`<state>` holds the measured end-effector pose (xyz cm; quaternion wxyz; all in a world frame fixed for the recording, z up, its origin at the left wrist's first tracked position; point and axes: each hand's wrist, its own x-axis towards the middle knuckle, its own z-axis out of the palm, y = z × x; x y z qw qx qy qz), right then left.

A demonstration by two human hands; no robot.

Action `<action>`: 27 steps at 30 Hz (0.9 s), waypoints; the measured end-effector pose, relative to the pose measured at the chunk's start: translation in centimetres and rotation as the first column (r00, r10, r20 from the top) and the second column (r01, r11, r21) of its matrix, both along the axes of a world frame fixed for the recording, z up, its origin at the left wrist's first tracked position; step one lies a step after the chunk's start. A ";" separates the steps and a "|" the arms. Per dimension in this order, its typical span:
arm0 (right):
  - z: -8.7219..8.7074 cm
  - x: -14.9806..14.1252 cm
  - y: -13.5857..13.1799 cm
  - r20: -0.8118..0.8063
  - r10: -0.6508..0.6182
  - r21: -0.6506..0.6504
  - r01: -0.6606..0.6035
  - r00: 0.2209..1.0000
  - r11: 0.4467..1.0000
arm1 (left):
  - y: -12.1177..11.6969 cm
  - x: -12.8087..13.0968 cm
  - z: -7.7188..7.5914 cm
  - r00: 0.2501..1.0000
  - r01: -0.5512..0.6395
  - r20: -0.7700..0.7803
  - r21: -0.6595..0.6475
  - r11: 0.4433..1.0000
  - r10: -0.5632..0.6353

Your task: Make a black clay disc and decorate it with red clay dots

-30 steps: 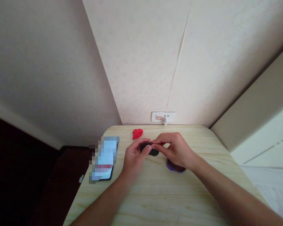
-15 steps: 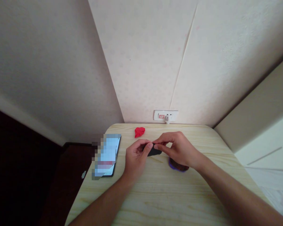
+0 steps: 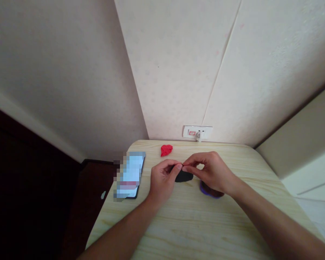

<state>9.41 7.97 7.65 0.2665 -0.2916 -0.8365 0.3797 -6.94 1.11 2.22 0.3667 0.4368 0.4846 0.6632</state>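
A small, flat piece of black material [image 3: 184,176] hangs between my two hands over the middle of the table; I cannot tell its exact kind. My left hand [image 3: 164,177] pinches its upper left edge between thumb and fingers. Right beside it, the thumb and forefinger of my right hand [image 3: 209,169] pinch the same upper edge. Under my right hand lies a round dark thing with a purple rim [image 3: 209,190], partly hidden by the hand. A crumpled red piece [image 3: 166,150], perhaps cloth or balloon rubber, lies beyond my left hand.
The pale wood-grain table [image 3: 184,227] stands against the wall. On its left side lies a phone [image 3: 132,173] with a lit, partly blurred screen. A wall socket [image 3: 192,131] holding a plug sits just above the back edge. A white cabinet [image 3: 308,144] stands at the right.
The whole view has shifted, so everything sits further right. The black piece shows more of its surface below my fingers. Both hands still pinch it.
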 end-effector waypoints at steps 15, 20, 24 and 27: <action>-0.2 0.0 0.2 -0.090 0.023 0.040 -0.020 0.996 0.999 | 0.1 0.1 -0.3 0.987 0.058 0.154 -0.021 0.998 -0.054; -0.4 0.0 0.0 -0.113 -0.079 -0.049 0.074 0.990 0.996 | 0.1 0.0 -0.2 0.981 0.048 0.186 -0.011 0.999 -0.045; -0.5 -0.2 -0.1 -0.085 -0.050 -0.040 0.047 0.995 0.998 | -0.1 0.1 0.2 0.981 0.038 0.193 -0.006 0.999 -0.036; -0.5 -0.3 -0.1 -0.103 -0.052 -0.033 0.049 0.993 0.998 | -0.2 0.1 0.2 0.976 0.049 0.214 -0.007 0.999 -0.046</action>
